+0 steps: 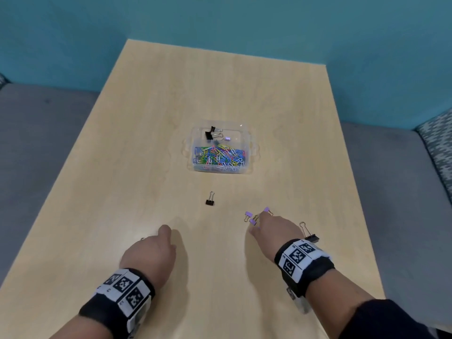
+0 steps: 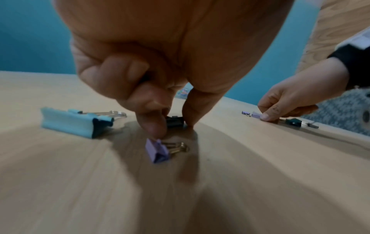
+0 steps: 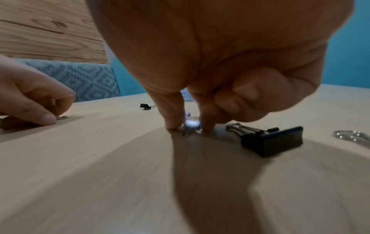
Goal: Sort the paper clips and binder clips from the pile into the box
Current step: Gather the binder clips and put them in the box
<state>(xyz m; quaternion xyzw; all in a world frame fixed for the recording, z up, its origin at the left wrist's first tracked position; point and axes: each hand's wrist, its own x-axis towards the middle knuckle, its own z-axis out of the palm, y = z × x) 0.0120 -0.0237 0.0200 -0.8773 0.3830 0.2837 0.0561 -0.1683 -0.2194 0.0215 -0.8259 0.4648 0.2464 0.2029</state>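
The clear box [image 1: 247, 133] sits in the middle of the table [image 1: 146, 143]. Its near part is full of bright paper clips [image 1: 219, 156]. Its far part has two black binder clips [image 1: 208, 135] and a purple one [image 1: 227, 138].

On the table near the hands lie more clips. A small black binder clip [image 1: 209, 201] lies alone between the box and the hands.

The right hand [image 1: 274, 231] points down at the table. Its thumb and first finger pinch a small purple binder clip [image 3: 191, 124], with the other fingers curled in. A big black binder clip [image 3: 274, 140] lies just beside that hand.

The left hand [image 1: 150, 250] also points down, with its fingers curled. One fingertip [image 2: 154, 128] touches another purple binder clip [image 2: 157, 151] that lies flat. A light blue binder clip [image 2: 72, 122] lies near it.
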